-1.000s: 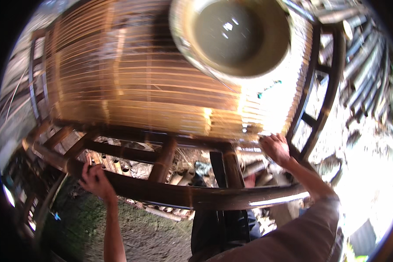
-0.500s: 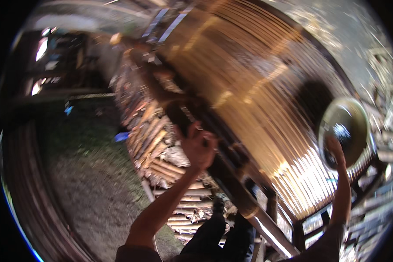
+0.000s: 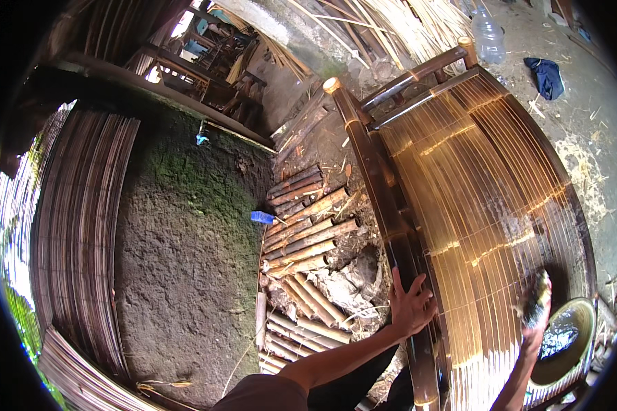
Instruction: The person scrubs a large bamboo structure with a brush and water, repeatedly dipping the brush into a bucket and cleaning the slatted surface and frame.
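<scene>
Bamboo counter (image 3: 459, 205), left grip (image 3: 413, 305) splayed on its dark rail (image 3: 424, 370), right grip (image 3: 541, 315) grasping a blurred dark object (image 3: 529, 309), water basin (image 3: 559, 371) alongside

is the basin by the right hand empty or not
Not empty: the basin holds liquid; a dark, glossy surface with bright reflections shows inside its wall. How full, I cannot tell.

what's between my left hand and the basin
In the head view, the slatted bamboo surface lies between, with the right hand, holding a dark, blurred thing, over it close to the basin.
</scene>
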`<move>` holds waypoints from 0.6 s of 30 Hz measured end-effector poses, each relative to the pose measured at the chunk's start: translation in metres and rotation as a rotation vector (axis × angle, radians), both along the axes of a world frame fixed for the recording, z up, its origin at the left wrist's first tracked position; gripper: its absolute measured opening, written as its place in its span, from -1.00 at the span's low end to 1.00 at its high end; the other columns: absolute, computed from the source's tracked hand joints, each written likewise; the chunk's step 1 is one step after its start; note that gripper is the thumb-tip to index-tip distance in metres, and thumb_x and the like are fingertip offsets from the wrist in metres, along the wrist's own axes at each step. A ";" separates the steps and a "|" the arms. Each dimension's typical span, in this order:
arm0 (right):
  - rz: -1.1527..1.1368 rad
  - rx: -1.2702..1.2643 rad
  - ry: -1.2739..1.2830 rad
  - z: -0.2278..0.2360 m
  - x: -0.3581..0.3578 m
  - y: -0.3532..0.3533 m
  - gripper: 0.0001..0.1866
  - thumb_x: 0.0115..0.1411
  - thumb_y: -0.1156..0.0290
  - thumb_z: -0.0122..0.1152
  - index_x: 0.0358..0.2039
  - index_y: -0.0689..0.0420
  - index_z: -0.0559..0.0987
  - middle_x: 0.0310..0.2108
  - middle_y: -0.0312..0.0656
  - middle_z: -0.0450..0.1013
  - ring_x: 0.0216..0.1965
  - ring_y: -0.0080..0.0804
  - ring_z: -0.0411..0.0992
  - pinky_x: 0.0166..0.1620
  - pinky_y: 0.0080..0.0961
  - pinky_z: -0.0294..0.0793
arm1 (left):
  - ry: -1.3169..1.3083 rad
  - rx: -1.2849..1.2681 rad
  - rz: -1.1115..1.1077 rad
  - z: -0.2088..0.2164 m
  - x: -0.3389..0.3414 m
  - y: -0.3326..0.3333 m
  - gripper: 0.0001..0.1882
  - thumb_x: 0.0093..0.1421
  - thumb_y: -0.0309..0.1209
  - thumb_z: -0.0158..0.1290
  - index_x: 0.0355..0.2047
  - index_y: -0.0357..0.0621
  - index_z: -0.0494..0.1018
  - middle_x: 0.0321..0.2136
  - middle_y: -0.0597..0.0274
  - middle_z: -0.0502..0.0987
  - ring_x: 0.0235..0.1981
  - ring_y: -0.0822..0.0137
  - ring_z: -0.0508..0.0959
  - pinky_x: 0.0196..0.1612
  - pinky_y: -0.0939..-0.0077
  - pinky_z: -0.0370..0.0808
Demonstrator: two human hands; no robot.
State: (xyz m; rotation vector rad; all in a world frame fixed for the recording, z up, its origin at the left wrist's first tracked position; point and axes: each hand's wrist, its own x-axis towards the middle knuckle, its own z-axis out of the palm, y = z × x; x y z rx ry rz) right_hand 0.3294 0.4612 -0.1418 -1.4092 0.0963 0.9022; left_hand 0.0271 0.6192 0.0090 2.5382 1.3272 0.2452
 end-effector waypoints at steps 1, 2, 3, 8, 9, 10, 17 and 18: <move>-0.061 0.075 0.024 0.000 0.004 0.021 -0.54 0.21 0.05 0.09 0.00 0.09 0.41 -0.15 -0.29 0.37 -0.23 -0.45 0.36 -0.22 -0.46 0.40 | -0.022 0.061 -0.017 0.006 0.007 0.008 -0.85 -0.04 -0.24 0.15 -0.48 0.02 0.52 -0.03 0.20 0.40 0.16 -0.29 0.16 0.10 -0.47 0.05; -0.096 0.140 0.029 -0.009 0.004 0.040 -0.51 0.21 0.04 0.10 0.01 0.10 0.40 -0.15 -0.30 0.37 -0.23 -0.47 0.36 -0.22 -0.48 0.40 | -0.015 0.048 -0.027 0.005 0.005 0.015 -0.83 -0.05 -0.24 0.16 -0.44 0.03 0.52 0.00 0.21 0.38 0.17 -0.36 0.11 0.07 -0.45 0.06; -0.118 0.182 -0.038 -0.022 0.000 0.058 -0.49 0.20 0.02 0.11 0.02 0.10 0.40 -0.15 -0.31 0.37 -0.23 -0.50 0.35 -0.23 -0.49 0.40 | -0.012 0.024 -0.048 -0.001 0.004 0.017 -0.81 -0.06 -0.25 0.17 -0.41 0.04 0.52 0.03 0.22 0.36 0.18 -0.42 0.05 0.04 -0.44 0.08; -0.114 -0.555 -0.992 -0.164 -0.034 0.077 -0.74 0.19 0.35 0.14 -0.12 0.13 0.42 -0.24 -0.14 0.35 -0.18 -0.27 0.31 -0.12 -0.32 0.30 | -0.092 -0.055 -0.136 0.003 0.023 0.024 -0.80 -0.03 -0.30 0.16 -0.33 0.05 0.54 -0.06 0.04 0.40 0.04 0.08 0.39 0.19 -0.53 -0.21; -0.038 -0.714 -1.152 -0.175 -0.053 0.073 -0.79 0.19 0.36 0.13 -0.18 0.13 0.42 -0.27 -0.08 0.34 -0.20 -0.18 0.31 -0.12 -0.24 0.28 | -0.128 -0.117 -0.119 0.008 0.022 0.026 -0.78 0.00 -0.29 0.14 -0.30 0.03 0.53 -0.06 0.00 0.39 0.03 0.09 0.41 0.20 -0.48 -0.21; 0.387 -1.036 -1.300 -0.158 -0.073 0.082 -0.84 0.18 0.37 0.11 -0.25 0.13 0.42 -0.29 -0.03 0.33 -0.23 -0.09 0.30 -0.15 -0.18 0.29 | -0.131 -0.152 -0.076 0.008 0.008 0.033 -0.76 0.03 -0.29 0.13 -0.27 0.00 0.53 -0.05 -0.05 0.38 0.02 0.10 0.42 0.22 -0.44 -0.20; -0.002 -1.349 -1.111 -0.160 -0.075 0.205 -0.74 0.14 0.17 0.13 -0.36 0.11 0.46 -0.39 -0.05 0.40 -0.29 -0.04 0.35 -0.23 -0.15 0.31 | -0.337 -0.011 0.006 0.008 -0.017 0.353 -0.51 0.11 -0.05 0.08 -0.07 -0.11 0.44 0.14 -0.09 0.27 0.22 -0.01 0.20 0.23 -0.26 -0.07; 0.116 -1.251 -1.120 -0.136 -0.065 0.274 -0.74 0.12 0.15 0.16 -0.41 0.09 0.48 -0.42 -0.05 0.42 -0.31 -0.08 0.37 -0.25 -0.18 0.31 | -0.272 -0.010 -0.002 0.008 -0.007 0.389 -0.48 0.13 0.00 0.06 -0.05 -0.12 0.43 0.16 -0.07 0.25 0.22 0.00 0.21 0.22 -0.25 -0.04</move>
